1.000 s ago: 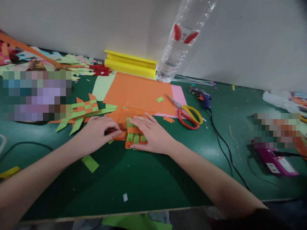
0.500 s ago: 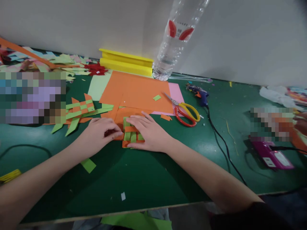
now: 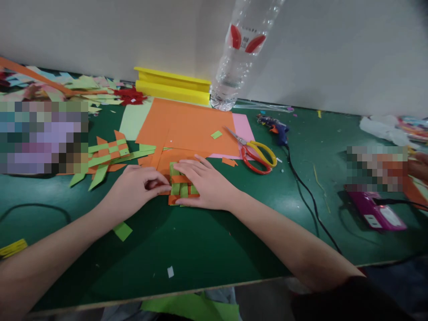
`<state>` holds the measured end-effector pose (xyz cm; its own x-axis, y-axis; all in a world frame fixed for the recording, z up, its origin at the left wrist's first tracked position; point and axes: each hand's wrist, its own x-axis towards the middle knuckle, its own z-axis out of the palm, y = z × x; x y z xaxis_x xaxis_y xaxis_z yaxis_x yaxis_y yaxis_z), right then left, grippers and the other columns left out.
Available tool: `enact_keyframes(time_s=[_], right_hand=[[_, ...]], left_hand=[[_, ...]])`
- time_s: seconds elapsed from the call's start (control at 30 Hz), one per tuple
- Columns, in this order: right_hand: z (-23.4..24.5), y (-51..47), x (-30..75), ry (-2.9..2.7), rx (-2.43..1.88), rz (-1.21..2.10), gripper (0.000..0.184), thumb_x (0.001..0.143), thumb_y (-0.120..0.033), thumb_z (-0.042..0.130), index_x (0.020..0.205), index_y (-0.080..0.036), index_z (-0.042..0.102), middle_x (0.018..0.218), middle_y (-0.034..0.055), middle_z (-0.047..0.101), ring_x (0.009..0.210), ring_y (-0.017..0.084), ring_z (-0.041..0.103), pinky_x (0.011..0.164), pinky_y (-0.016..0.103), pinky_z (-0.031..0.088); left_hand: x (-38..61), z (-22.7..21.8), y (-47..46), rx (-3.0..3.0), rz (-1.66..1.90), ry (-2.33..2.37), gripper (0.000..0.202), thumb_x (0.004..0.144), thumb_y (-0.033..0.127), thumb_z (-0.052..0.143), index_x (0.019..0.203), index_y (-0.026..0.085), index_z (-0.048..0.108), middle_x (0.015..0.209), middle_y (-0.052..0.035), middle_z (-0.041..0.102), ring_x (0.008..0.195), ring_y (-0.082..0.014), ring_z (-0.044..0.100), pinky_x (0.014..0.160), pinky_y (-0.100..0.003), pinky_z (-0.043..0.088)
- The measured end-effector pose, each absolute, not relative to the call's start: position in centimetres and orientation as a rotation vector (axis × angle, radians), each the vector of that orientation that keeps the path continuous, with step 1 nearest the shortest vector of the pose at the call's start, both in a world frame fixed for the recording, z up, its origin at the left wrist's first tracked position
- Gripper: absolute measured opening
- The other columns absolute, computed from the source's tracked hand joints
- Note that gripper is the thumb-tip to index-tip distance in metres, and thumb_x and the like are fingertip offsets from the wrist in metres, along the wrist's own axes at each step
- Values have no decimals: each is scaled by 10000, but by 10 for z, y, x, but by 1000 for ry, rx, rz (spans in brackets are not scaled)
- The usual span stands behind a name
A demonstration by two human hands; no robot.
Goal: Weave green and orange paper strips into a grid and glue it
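Note:
A small weave of green and orange paper strips (image 3: pixel 179 186) lies on the green table. My right hand (image 3: pixel 209 185) rests flat over its right side, fingers spread, covering part of it. At its left edge my left hand (image 3: pixel 143 185) pinches an orange paper strip (image 3: pixel 165 192) between thumb and fingers. Left of my hands sits another woven green and orange paper piece (image 3: pixel 109 151) with loose pointed ends. Orange paper sheets (image 3: pixel 190 122) lie just beyond the weave.
Red-and-yellow-handled scissors (image 3: pixel 256 156) and a blue glue gun (image 3: pixel 276 127) with a black cord lie to the right. Behind stand a clear bottle (image 3: pixel 230 71) and folded yellow card (image 3: pixel 172 87). Paper scraps (image 3: pixel 76 87) are heaped far left. A purple power strip (image 3: pixel 374 209) and another person's hand (image 3: pixel 417 167) are at right.
The whole view has shifted slightly. My hands keep the same hold on the weave and strip. The other person's hand at the far right has moved a little.

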<state>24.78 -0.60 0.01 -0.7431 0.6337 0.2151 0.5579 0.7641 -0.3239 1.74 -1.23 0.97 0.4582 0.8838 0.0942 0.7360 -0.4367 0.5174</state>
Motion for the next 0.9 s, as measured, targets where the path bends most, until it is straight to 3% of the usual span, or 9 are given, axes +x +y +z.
enact_keyframes(time_s=[0.3, 0.6, 0.9], right_hand=[[0, -6, 248, -2653, -930, 372, 753, 847, -607, 589, 1420, -152, 411, 1428, 162, 526, 1379, 262, 434, 1206, 488, 207], [1, -6, 248, -2656, -937, 367, 746, 850, -606, 585, 1411, -142, 422, 1427, 162, 528, 1377, 260, 437, 1204, 480, 217], [1, -7, 248, -2655, -937, 343, 735, 849, -596, 597, 1400, -139, 430, 1428, 156, 528, 1378, 257, 439, 1204, 470, 221]], left_hand=[[5, 6, -15, 2414, 458, 1339, 422, 852, 663, 534, 802, 279, 700, 650, 28, 682, 614, -180, 589, 877, -433, 374], [1, 10, -15, 2479, 409, 1313, 304, 845, 573, 595, 878, 299, 720, 897, 9, 751, 843, -247, 659, 813, -400, 364], [0, 12, -14, 2472, 368, 1327, 308, 853, 579, 584, 885, 312, 733, 825, 9, 715, 759, -218, 631, 750, -348, 371]])
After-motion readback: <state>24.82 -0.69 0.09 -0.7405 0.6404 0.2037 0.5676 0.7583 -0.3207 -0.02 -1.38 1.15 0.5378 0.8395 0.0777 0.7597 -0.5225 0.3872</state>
